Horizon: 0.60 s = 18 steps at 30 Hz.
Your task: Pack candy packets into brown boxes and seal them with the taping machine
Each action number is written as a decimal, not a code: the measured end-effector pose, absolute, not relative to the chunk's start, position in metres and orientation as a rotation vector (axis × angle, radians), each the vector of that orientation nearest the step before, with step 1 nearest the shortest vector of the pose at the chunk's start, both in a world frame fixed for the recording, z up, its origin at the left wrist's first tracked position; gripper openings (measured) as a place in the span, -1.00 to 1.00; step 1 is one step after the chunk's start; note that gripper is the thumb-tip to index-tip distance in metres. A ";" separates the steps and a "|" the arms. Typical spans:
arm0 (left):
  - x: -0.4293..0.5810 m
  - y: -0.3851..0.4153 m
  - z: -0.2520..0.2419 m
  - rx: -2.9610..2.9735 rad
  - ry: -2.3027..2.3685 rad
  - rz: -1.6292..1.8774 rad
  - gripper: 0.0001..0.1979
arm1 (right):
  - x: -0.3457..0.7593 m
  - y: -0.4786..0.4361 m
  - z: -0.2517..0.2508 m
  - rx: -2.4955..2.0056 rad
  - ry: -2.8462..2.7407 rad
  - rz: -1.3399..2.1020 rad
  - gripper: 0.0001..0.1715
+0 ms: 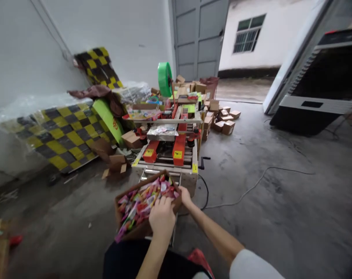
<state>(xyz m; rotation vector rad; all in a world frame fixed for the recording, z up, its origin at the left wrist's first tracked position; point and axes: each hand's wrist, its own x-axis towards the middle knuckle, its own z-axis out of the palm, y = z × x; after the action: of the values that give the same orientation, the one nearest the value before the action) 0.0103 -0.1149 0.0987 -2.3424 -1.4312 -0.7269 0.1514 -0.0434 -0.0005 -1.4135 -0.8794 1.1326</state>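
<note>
A brown cardboard box (118, 211) filled with small, brightly coloured wrapped packets (141, 205) sits tilted in front of me, its far end by the rollers of a carton-taping machine (164, 159). My left hand (163, 217) lies over the packets near the box's right side, fingers extended over them; the fingertips are partly hidden. My right hand (185, 197) grips the right wall of the box near its far corner, with some fingers out of sight behind the cardboard. The machine has orange belts and a green tape roll (164, 79) on top.
Behind the machine lies a heap of small cartons (219, 116). Stacked goods in yellow-and-black checkered wrapping (59, 131) and an opened carton (114, 164) stand left. A hand crank (204, 162) juts out at right. A cable (251, 188) crosses the floor; a black cooler (318, 85) stands far right.
</note>
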 end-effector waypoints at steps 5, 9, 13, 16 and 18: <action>0.022 -0.118 0.111 -2.403 -1.378 -1.144 -0.91 | 0.171 -0.044 0.012 -1.369 -0.908 1.119 -0.46; -0.042 -0.148 0.115 -2.073 -1.342 -1.422 -0.66 | 0.193 -0.056 0.041 -1.276 -0.974 1.147 -0.29; -0.121 -0.153 0.102 -1.954 -1.936 -1.550 -0.55 | 0.211 -0.059 0.075 -1.165 -1.223 1.193 -0.25; -0.144 -0.135 0.100 -2.289 -2.192 -1.778 -0.62 | 0.217 -0.052 0.095 -1.142 -1.501 1.138 -0.22; -0.144 -0.120 0.109 -2.465 -2.215 -1.749 -0.64 | 0.216 -0.048 0.105 -1.127 -1.729 1.080 -0.20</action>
<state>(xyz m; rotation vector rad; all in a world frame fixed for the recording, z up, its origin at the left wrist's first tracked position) -0.1445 -0.1199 0.1088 -2.4647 -2.2151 -1.7487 0.2161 -0.0475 0.1054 -1.1273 -1.7289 1.0799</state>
